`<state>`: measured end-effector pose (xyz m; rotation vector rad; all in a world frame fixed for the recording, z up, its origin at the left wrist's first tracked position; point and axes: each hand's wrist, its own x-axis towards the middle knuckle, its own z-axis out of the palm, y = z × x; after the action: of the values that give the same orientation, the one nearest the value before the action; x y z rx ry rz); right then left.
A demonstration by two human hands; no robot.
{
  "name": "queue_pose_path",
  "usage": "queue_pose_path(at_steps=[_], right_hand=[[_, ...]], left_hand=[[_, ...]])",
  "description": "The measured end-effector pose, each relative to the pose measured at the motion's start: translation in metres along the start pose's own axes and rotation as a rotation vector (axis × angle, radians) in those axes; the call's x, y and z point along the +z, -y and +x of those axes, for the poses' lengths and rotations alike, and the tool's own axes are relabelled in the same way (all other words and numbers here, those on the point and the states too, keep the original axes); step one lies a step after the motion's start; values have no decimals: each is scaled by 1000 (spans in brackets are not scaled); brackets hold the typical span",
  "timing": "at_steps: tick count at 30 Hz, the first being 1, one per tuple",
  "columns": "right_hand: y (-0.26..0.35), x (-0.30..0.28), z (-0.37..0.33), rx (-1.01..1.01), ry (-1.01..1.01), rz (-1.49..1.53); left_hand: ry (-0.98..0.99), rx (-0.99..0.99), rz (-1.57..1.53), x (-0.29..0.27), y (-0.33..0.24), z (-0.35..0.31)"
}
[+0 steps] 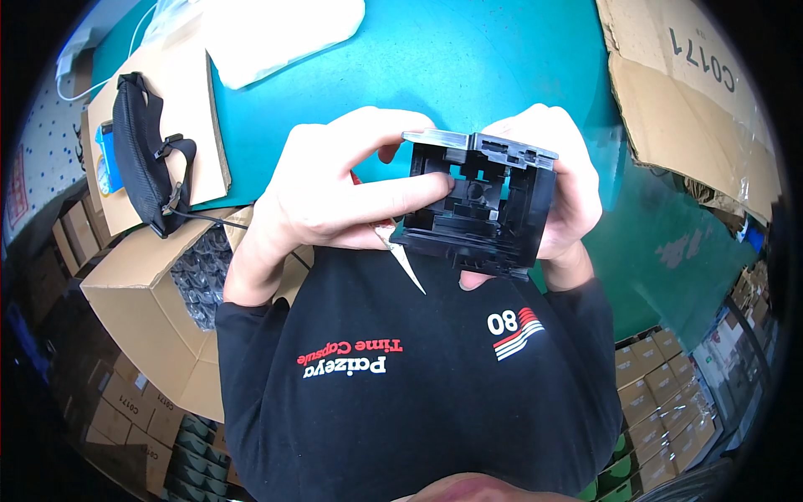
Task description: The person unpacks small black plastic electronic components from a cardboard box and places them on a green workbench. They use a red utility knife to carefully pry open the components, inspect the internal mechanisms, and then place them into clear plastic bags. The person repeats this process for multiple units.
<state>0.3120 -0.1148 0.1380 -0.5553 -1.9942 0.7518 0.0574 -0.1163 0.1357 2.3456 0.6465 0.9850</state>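
1. We find the black plastic housing (477,222) held up between both hands, before the dark shirt (418,335).
2. Left hand (326,188): digits spread, one reaching into the opening, another at the upper edge; whether they pinch the wall, we cannot tell. A pale pointed strip (405,261) projects below.
3. Right hand (573,180): wrapped around the right side, one fingertip showing below the lower edge.
4. We note green tabletop (502,58) beyond, between the white bag (284,33) and the cardboard carton (686,92).
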Motion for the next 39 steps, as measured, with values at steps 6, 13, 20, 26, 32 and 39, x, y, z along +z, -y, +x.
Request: queue_pose_path(at_steps=[6,13,20,26,32,39], right_hand=[[0,0,-2,-6,5,-10],[1,0,-2,-6,-12,-29],[0,2,-2,-9,31,-20],[3,-1,1,4,-11,-50],[-3,-2,-4,4,-17,-31],[-3,11,-10,308,-214,232]], left_hand=[[-15,-26,29,4,1,-2],[-78,-107,-78,11,0,-6],[61,-228,-86,2,-12,0],[-124,-209,-421,12,0,-8],[-178,-194,-511,12,2,-12],[-189,-134,-68,7,1,-6]])
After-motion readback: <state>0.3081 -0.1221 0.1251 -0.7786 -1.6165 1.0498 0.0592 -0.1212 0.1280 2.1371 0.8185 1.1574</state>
